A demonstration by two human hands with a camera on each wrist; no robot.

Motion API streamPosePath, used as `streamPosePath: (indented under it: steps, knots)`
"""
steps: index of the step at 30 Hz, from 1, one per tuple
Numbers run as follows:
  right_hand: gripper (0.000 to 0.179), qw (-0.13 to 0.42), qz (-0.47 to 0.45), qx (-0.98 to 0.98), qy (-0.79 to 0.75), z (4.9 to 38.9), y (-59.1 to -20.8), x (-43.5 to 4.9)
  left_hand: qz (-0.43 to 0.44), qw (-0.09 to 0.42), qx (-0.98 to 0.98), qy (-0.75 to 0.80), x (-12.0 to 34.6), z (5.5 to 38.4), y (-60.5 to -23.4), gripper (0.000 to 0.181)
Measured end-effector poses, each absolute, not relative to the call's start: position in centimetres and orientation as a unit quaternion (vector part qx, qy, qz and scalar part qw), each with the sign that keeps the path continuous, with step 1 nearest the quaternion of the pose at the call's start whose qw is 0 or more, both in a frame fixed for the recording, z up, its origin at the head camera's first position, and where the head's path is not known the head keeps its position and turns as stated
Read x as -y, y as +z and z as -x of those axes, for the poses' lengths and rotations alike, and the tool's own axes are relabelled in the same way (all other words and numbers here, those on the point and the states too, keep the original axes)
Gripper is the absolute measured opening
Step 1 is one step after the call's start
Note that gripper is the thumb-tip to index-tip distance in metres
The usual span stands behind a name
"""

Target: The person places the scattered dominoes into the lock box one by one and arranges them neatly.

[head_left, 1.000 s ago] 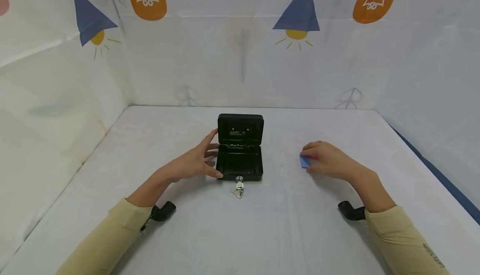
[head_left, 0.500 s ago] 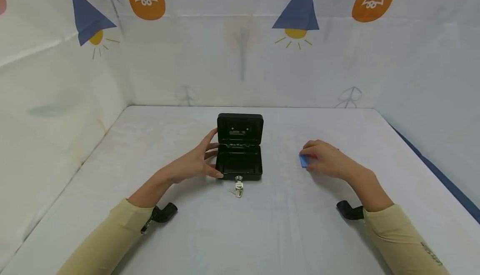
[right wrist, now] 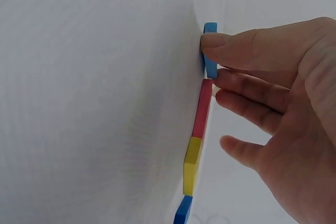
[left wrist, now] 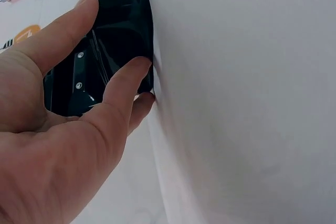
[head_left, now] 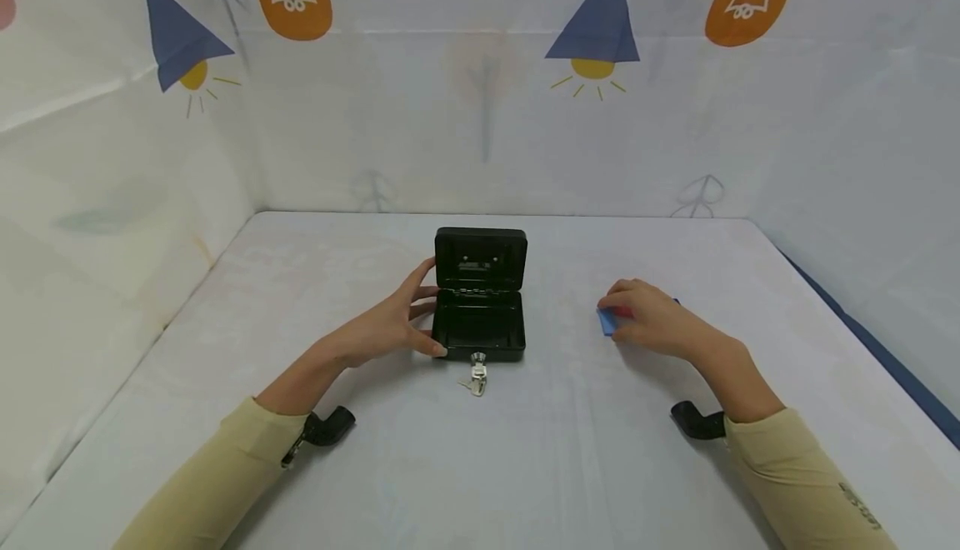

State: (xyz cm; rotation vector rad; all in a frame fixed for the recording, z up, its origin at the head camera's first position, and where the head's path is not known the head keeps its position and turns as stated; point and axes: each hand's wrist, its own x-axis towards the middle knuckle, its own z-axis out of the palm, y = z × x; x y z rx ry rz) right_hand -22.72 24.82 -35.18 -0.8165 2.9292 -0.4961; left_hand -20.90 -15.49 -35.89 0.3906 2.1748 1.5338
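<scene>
A small black cash box (head_left: 480, 273) stands on the white table with its lid up and nothing visible in its tray. My left hand (head_left: 382, 323) holds its left side, thumb at the front corner and forefinger up by the lid. Keys (head_left: 477, 381) hang from the lock at the front. To the right, my right hand (head_left: 651, 318) pinches a flat light blue block (right wrist: 211, 51) between thumb and fingers, close to the tabletop. A red block (right wrist: 202, 108) lies right behind it, mostly under the hand in the head view.
A yellow block (right wrist: 192, 163) and a darker blue block (right wrist: 182, 211) continue the row past the red one, partly hidden by the right hand from above. White sheets (head_left: 480, 142) with printed lamps and bulbs surround the table (head_left: 480, 467).
My right hand has shifted very slightly left with the light blue block. A dark blue edge now shows behind that hand. My left hand stays on the cash box.
</scene>
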Motion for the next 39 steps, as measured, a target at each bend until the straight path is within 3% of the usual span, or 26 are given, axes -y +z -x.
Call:
streamPosePath:
  steps: [39]
  knots:
    - [0.041, -0.003, 0.290, -0.935, -0.203, 22.5, -32.2, -19.2, -0.152, 0.230, -0.797, 0.538, 15.5, 21.4, -35.8, 0.132]
